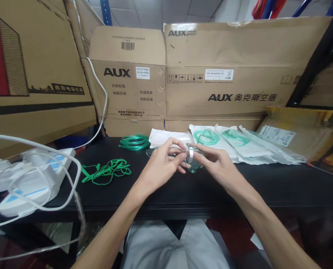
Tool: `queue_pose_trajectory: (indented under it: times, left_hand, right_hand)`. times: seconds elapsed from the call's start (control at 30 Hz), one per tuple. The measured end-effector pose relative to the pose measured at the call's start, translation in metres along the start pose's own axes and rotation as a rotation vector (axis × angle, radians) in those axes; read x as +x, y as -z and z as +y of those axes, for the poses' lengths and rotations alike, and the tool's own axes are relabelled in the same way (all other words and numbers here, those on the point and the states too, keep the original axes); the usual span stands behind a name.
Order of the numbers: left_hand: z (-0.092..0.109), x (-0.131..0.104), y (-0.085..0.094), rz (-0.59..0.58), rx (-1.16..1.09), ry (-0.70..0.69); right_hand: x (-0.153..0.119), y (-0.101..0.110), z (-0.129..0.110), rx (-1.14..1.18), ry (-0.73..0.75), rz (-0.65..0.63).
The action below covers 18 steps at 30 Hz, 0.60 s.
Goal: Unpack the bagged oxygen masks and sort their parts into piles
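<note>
Along the back, AUX cardboard cartons. In front of these, a black table. At right, behind the right hand, flat white packets. Left of the hands, on the table, a tangle of green cord.

Above the table, left hand and right hand — both gripping, thumbs and fingers closed on opposite sides. Farther back at left, a green coil. Between both sets of fingertips, a clear, green-tinted mask — across it, a shiny strip.
</note>
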State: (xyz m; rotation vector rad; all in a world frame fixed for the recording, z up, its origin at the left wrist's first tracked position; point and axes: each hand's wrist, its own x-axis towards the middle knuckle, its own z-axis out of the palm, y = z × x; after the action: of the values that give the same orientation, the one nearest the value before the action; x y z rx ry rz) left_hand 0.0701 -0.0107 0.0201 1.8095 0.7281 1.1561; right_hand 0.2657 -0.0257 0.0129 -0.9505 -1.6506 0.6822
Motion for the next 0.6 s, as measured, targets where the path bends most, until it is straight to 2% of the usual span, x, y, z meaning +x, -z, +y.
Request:
queue_pose_trajectory:
  times: [0.13,0.3,0.43,0.5,0.6]
  left_hand:
    - [0.0058,-0.0026,-0.0016,-0.064,0.055,-0.017]
    - [0.0102,-0.005,-0.0023,0.017,0.255,-0.07]
    - [0.0069,-0.0029,-0.0035,0.077,0.317,-0.181]
    - [0.0045,-0.0013,-0.0034,0.112,0.35,-0.229]
    - [0.0026,0.0003,-0.0014,0.145,0.397,-0.221]
  right_hand:
    - [0.0009,0.0034,0.0018,0.009,-0.006,0.07]
    - [0.0001,0.0011,0.0028,0.008,-0.005,0.081]
    - [-0.001,-0.0033,0.0012,0.002,0.009,0.056]
    - [-0.0016,-0.0037,-0.0005,-0.012,0.015,0.034]
    - [-0.0018,-0.003,-0.0031,-0.044,0.016,-0.028]
